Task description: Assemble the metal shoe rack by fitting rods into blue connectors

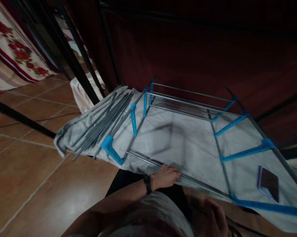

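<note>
A partly assembled rack of grey tubes (258, 130) and blue plastic connectors (133, 120) lies on a cloth-covered surface. Thin silver rods (188, 95) span between its two sides. My left hand (165, 176), with a dark band at the wrist, is closed over the near silver rods (145, 158), close to the cloth's front edge. Below that edge, to the right, my right hand (216, 217) hangs low in shadow, apart from the rack. Its fingers are dim and blurred, so I cannot make out their pose.
Several loose grey tubes (106, 120) lie bunched on the left of the light cloth (174, 135). A phone (268, 183) rests at the right. Dark poles (64, 49) stand at the left, dark red fabric (188, 52) hangs behind, and a cable (35, 120) crosses the tiled floor (32, 171).
</note>
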Available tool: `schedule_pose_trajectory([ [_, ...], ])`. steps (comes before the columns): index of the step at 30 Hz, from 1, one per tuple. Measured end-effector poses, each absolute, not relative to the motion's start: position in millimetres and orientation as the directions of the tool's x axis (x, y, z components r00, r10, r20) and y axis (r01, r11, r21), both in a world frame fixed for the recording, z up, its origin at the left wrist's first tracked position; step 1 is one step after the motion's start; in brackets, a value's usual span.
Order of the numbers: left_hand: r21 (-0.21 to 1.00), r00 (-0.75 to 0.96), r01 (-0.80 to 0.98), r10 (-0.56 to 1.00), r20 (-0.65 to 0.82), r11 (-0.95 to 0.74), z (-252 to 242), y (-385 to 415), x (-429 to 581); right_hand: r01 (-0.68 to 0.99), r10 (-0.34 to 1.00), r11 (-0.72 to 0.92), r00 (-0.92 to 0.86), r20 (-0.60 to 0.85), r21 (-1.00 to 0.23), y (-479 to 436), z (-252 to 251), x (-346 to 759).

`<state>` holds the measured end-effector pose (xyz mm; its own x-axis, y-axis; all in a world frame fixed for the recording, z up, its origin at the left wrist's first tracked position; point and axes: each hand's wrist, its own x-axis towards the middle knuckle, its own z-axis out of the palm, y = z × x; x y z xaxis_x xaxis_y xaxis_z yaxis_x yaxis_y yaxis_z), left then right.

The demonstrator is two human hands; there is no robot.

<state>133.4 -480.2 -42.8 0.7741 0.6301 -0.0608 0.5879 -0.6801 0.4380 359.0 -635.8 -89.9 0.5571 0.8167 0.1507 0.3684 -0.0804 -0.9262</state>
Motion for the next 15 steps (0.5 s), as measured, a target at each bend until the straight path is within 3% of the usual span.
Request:
schedule_pose_trajectory([
  [3, 0.438, 0.774, 0.571, 0.633, -0.004, -0.695, -53, -483, 135, 0.548, 0.935, 0.078, 0.249, 0.252, -0.833, -604, -69, 326],
  [6, 0.448, 0.762, 0.575, 0.648, 0.013, -0.685, -70, -485, 142, 0.596, 0.967, 0.220, -0.029, 0.253, -0.773, -554, -42, 293],
  [11, 0.482, 0.647, 0.660, 0.762, 0.024, -0.576, -98, -495, 156, 0.717, 0.905, 0.376, -0.422, 0.064, -0.586, -489, -21, 222],
  [15, 0.453, 0.655, 0.661, 0.755, 0.040, -0.598, -109, -502, 158, 0.709, 0.803, 0.471, -0.591, -0.078, -0.526, -465, -27, 168],
])
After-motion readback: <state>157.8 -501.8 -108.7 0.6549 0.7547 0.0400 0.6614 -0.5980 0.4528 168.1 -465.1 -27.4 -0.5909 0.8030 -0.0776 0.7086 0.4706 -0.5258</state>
